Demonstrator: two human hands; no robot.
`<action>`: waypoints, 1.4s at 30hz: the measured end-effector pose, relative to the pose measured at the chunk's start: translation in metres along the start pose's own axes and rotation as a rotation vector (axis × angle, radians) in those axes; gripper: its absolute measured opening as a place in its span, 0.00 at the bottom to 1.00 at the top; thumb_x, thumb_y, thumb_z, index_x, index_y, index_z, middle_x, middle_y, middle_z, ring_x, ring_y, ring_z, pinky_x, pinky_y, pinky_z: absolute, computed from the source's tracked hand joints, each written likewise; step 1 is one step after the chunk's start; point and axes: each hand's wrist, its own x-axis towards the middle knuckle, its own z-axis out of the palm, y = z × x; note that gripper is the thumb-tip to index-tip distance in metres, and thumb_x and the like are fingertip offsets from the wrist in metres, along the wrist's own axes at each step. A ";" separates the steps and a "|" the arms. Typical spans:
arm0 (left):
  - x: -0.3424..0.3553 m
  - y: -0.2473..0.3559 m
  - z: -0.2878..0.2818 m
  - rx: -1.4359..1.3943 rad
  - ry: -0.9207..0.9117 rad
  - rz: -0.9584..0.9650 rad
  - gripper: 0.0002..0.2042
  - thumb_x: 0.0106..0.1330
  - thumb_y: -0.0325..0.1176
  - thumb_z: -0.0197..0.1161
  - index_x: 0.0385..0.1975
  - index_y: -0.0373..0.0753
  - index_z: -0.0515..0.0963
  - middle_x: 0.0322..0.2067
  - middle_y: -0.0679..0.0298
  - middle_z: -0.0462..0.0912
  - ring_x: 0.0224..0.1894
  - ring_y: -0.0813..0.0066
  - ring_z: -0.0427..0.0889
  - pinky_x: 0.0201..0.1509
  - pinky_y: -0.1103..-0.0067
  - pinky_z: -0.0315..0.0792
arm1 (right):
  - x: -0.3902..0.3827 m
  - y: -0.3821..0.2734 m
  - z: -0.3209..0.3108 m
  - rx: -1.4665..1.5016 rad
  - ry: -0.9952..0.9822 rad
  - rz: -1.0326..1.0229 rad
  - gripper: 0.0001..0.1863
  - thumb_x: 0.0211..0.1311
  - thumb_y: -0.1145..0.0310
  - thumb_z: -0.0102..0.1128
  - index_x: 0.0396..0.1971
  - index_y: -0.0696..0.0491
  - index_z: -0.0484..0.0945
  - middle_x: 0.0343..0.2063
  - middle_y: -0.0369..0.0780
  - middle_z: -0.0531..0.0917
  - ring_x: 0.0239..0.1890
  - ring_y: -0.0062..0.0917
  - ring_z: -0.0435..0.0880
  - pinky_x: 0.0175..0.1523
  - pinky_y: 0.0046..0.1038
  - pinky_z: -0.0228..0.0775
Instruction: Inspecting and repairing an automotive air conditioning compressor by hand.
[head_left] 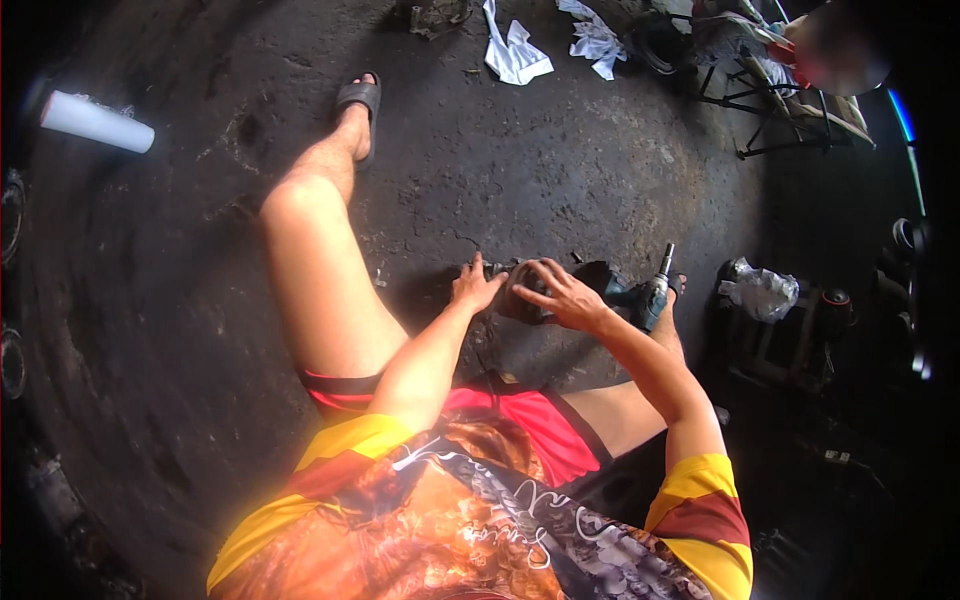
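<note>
Between my legs a dark, round, ring-like metal part (521,306) lies low near the floor, joined to or touching a dark piece at its left. My right hand (568,298) curls over the top and right of the round part, fingers partly spread around it. At its left side my left hand (476,290) closes on the dark piece, thumb toward the round part; its exact grip is partly hidden. Just right of my right hand a teal and black cordless impact wrench (648,296) stands with its long socket pointing up and away.
White crumpled paper or cloth (517,52) lies on the dark floor (480,170) ahead. A white roll (97,122) is far left. At the right stand a frame with a plastic bag (760,292) and a folding chair (800,110), with another person near it.
</note>
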 end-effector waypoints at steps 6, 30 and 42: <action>0.008 0.003 -0.004 -0.005 -0.038 -0.018 0.46 0.53 0.62 0.57 0.66 0.39 0.49 0.61 0.45 0.59 0.62 0.49 0.62 0.64 0.65 0.59 | 0.042 -0.008 0.003 0.932 -0.439 1.239 0.38 0.63 0.39 0.37 0.30 0.63 0.80 0.30 0.50 0.83 0.26 0.39 0.84 0.40 0.34 0.76; 0.006 0.000 -0.002 -0.041 -0.085 -0.094 0.45 0.55 0.62 0.56 0.66 0.41 0.48 0.62 0.44 0.56 0.64 0.50 0.59 0.66 0.66 0.55 | 0.016 -0.016 0.001 0.353 -0.643 0.785 0.18 0.59 0.57 0.50 0.38 0.57 0.79 0.34 0.47 0.82 0.34 0.34 0.83 0.37 0.33 0.75; 0.010 0.006 -0.006 -0.055 -0.095 -0.056 0.45 0.54 0.60 0.59 0.66 0.43 0.48 0.63 0.43 0.53 0.63 0.44 0.59 0.65 0.64 0.57 | 0.016 0.006 0.003 -0.242 0.024 -0.313 0.42 0.50 0.65 0.60 0.65 0.31 0.51 0.65 0.50 0.50 0.64 0.48 0.59 0.62 0.41 0.60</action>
